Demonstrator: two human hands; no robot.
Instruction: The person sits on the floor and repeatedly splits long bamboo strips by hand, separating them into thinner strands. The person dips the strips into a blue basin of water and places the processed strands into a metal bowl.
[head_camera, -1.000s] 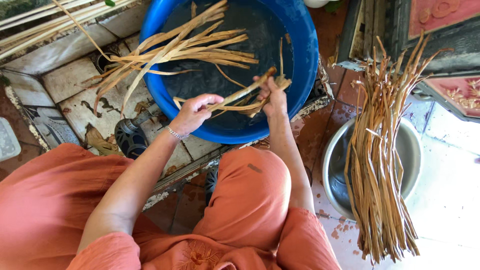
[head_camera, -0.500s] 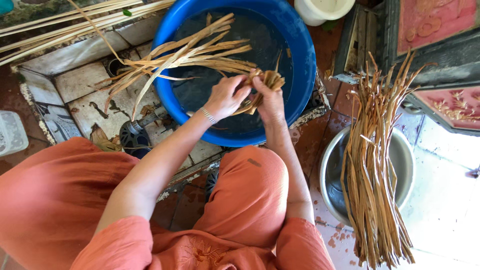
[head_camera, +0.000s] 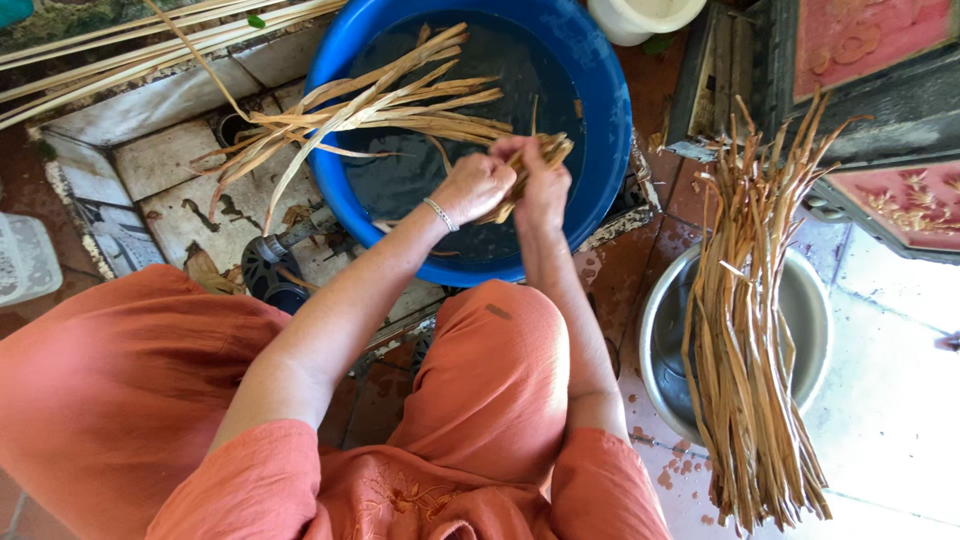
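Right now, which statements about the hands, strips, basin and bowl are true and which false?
1. Both hands, left hand and right hand, grip strips. True.
2. The basin is red. False: it is blue.
3. A bundle of strips lies across the metal bowl. True.
4. The left wrist is bare. False: it wears a bracelet.
5. The hands work over the bowl. False: over the basin.
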